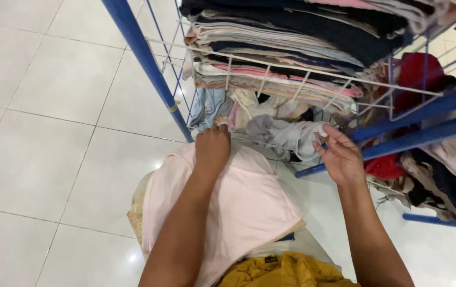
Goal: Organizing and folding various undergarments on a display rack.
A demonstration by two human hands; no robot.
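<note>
Home laundry area, blue drying rack (143,58), hung clothes (291,32), tiled floor (42,133)

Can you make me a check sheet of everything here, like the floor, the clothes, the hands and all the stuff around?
Surface: white tiled floor, glossy.
Job's things: pale pink cloth under the left hand; grey-white garment at the right fingertips.
Clutter: folded clothes stacked on the blue-and-white wire rack; yellow cloth below.
Hands: left hand closed on the pink cloth; right hand open.
Cables: nothing seen.
Surroundings: more clothes hang at right.
</note>
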